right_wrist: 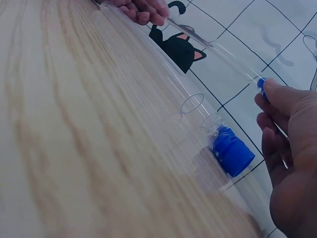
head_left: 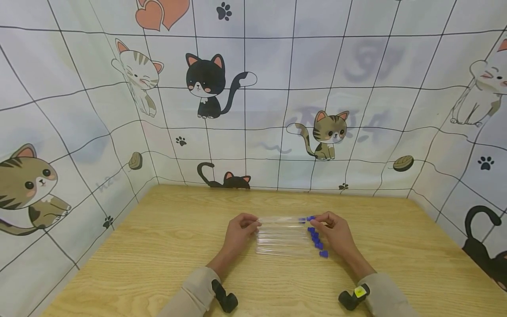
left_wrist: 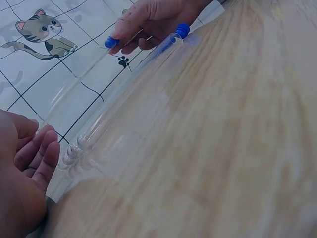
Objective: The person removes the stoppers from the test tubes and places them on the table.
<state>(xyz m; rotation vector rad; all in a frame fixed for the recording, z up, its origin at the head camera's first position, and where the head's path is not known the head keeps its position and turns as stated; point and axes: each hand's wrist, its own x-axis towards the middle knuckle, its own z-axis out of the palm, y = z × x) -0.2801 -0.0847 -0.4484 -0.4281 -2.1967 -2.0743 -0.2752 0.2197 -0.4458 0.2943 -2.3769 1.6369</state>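
Note:
Between my two hands a clear test tube (right_wrist: 233, 58) is held level just above the table. My left hand (head_left: 240, 231) pinches its far-left end between thumb and fingers. At the other end my right hand (head_left: 334, 230) pinches a blue stopper (left_wrist: 111, 42) at the tube's mouth; whether it is fully pushed in, I cannot tell. Below, several clear test tubes (head_left: 281, 243) lie side by side, with several blue stoppers (head_left: 315, 237) lined up by their right ends. In the right wrist view a blue stopper (right_wrist: 235, 154) stands close up by the open tube rims.
The pale wooden table (head_left: 158, 255) spreads out on both sides of the tubes. A white curtain (head_left: 269, 105) with cat prints and grid lines hangs behind and at both sides. Black wrist mounts (head_left: 225, 297) are strapped over the sleeves.

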